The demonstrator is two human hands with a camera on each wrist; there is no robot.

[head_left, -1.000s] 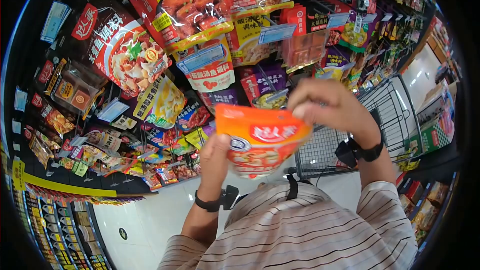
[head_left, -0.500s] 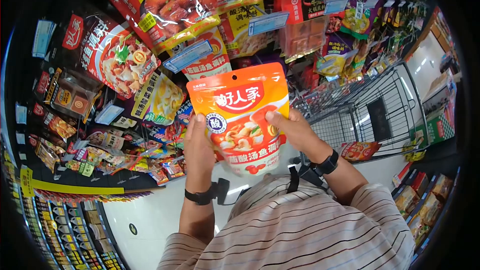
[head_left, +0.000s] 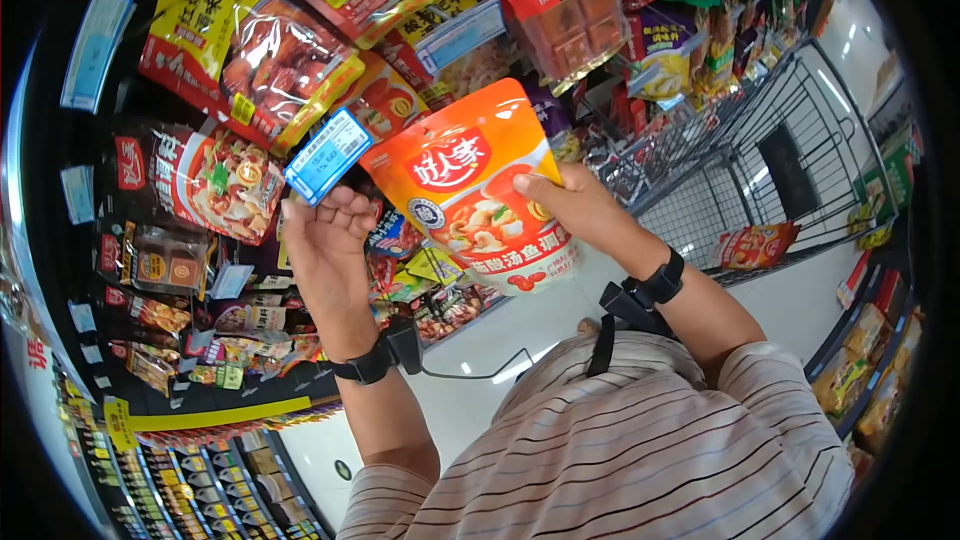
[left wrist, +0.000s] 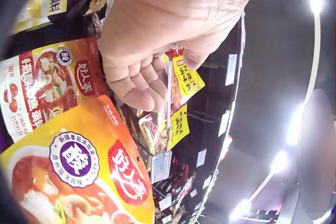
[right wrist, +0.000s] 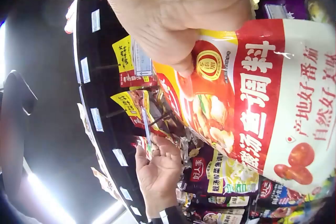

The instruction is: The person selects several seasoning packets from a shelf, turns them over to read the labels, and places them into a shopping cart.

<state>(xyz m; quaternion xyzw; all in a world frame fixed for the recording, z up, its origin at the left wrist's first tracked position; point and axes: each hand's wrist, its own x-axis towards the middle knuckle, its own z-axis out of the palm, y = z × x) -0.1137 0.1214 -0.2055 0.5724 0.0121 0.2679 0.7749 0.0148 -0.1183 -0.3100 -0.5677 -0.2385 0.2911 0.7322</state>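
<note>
- The left hand [head_left: 325, 240] has let go of the orange pouch [head_left: 478, 195], which it held by the left edge half a second ago. It is now up at the shelf, fingers curled around a blue price tag [head_left: 329, 155].
- The right hand [head_left: 575, 210] now carries the pouch alone. A second ago it gripped the top edge, and it now holds the right side.
- The pouch was folded over, then upright and facing the camera. Now it leans to the right.

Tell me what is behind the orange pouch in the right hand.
Behind the orange pouch hang shelf packets: a purple packet shows past its top right edge, a yellow packet below it. Whatever hangs straight behind is covered.
</note>
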